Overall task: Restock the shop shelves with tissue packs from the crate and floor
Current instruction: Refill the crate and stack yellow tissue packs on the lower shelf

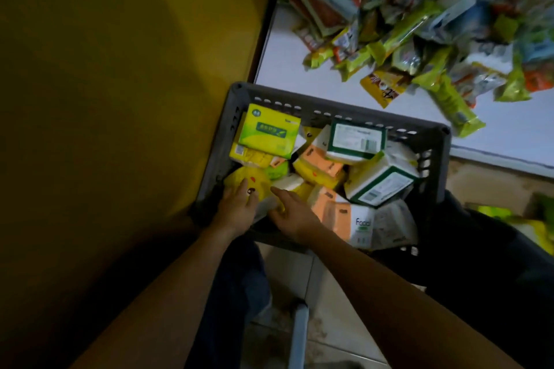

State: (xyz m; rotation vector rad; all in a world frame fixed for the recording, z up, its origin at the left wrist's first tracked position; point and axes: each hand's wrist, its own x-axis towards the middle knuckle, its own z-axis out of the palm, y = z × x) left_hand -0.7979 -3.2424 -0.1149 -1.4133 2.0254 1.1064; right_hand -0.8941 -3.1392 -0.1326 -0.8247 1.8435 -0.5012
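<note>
A dark grey plastic crate (344, 112) stands in front of me, filled with several tissue packs. Among them are a green-yellow pack (269, 130) at the far left, white-and-green packs (355, 138), and orange packs (320, 162). Both hands are inside the crate's near left corner. My left hand (238, 207) lies with straight fingers on a yellow tissue pack (251, 181). Beside it, my right hand (292, 211) reaches with extended fingers to the same yellow pack's right edge, touching the packs there. Neither hand visibly grips anything.
A white shelf (284, 57) lies beyond the crate, strewn with several snack packets (419, 27). A yellow wall panel (120, 84) fills the left side. Tiled floor and a grey post (299, 335) show between my legs. More greenish packs (506, 216) sit at the right edge.
</note>
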